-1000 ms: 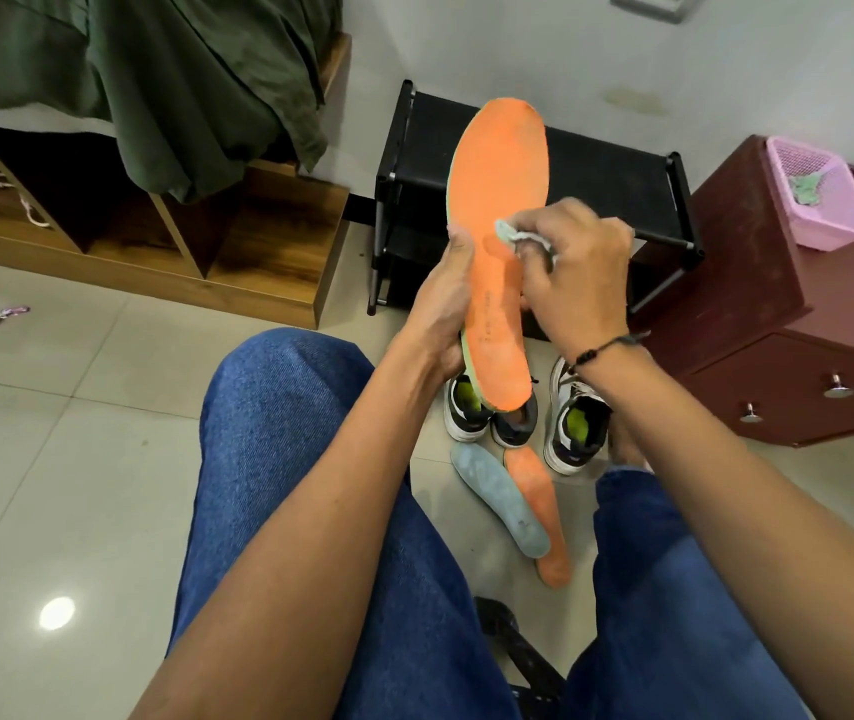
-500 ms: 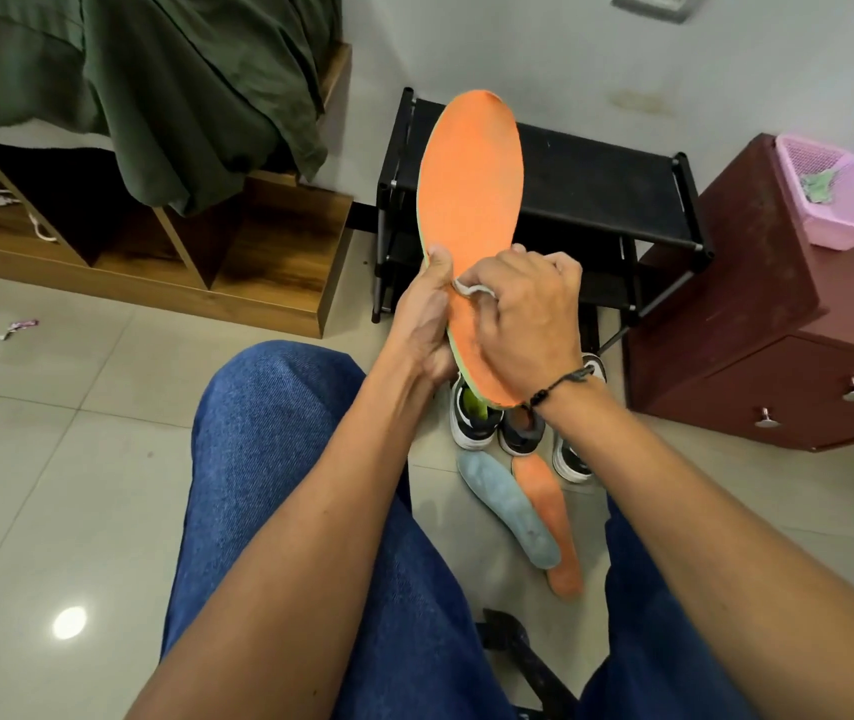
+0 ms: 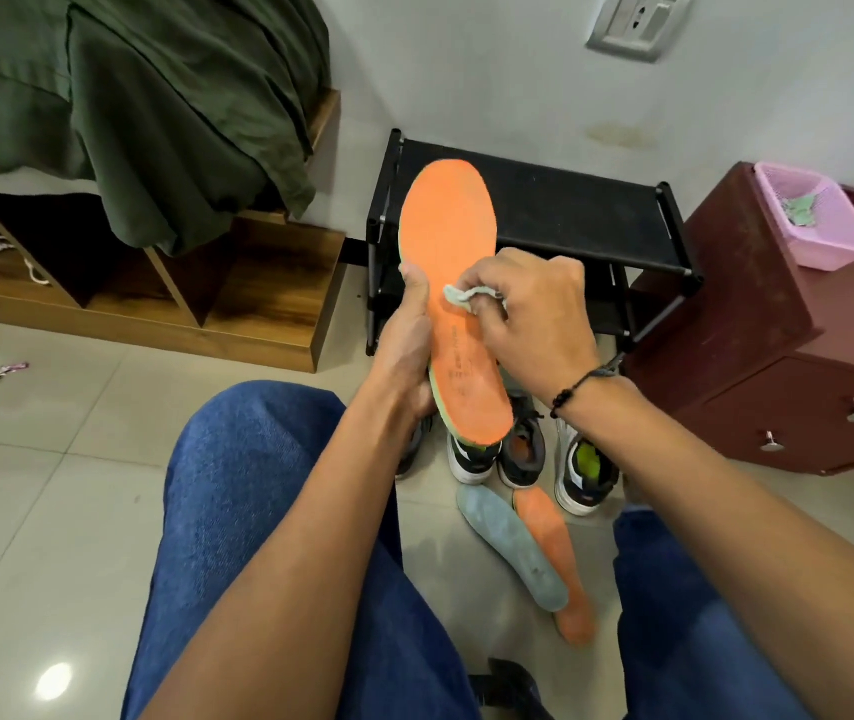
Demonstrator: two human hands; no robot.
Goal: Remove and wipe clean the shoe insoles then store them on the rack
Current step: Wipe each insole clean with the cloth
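The left hand (image 3: 407, 350) is gripping a long orange foam insole (image 3: 448, 252); the right hand (image 3: 529, 314) is pinching a crumpled pale wipe (image 3: 458, 294) against it.

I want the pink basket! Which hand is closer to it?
Right. The right hand wipes the held insole, on the pink basket's side; the left hand grips the insole's far edge.

My left hand (image 3: 407, 350): fingers curled, thumb up, gripping an insole (image 3: 453, 283). My right hand (image 3: 529, 317): knuckles up, pinching a cloth (image 3: 461, 295). Both forearms reach forward.
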